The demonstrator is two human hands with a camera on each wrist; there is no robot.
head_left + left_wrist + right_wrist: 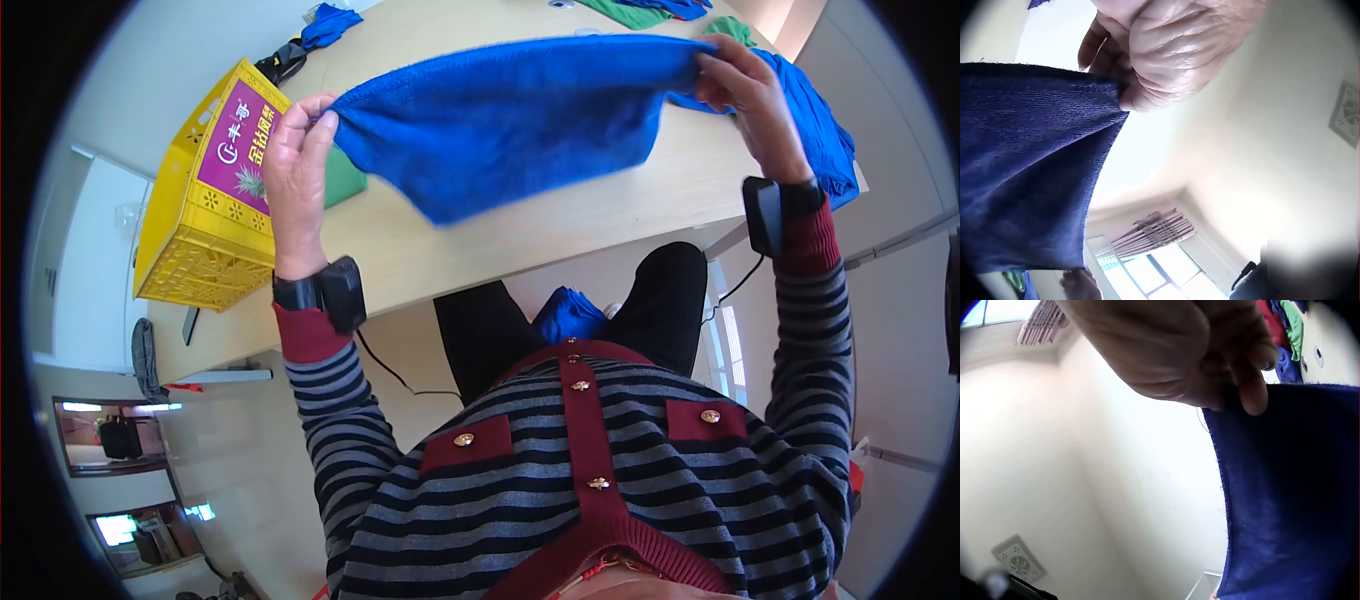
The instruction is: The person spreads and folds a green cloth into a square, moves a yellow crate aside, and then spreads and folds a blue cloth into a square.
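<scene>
A blue cloth (520,120) is stretched in the air above the table between two raised hands. The left hand (298,180) pinches one upper corner of it between thumb and fingers; in the left wrist view the cloth (1029,162) hangs down from that left hand (1172,50). At the opposite upper corner the right hand (755,105) grips the edge, and the right wrist view shows the cloth (1291,487) falling from the fingertips of the right hand (1179,350). The lower edge hangs loose.
A yellow crate (205,245) stands at the table's left, with a green item (343,178) beside it. More blue fabric (815,125) lies at the right end of the table (400,265). Green and blue cloths (640,12) are along the far side. Another blue cloth (570,315) is between the knees.
</scene>
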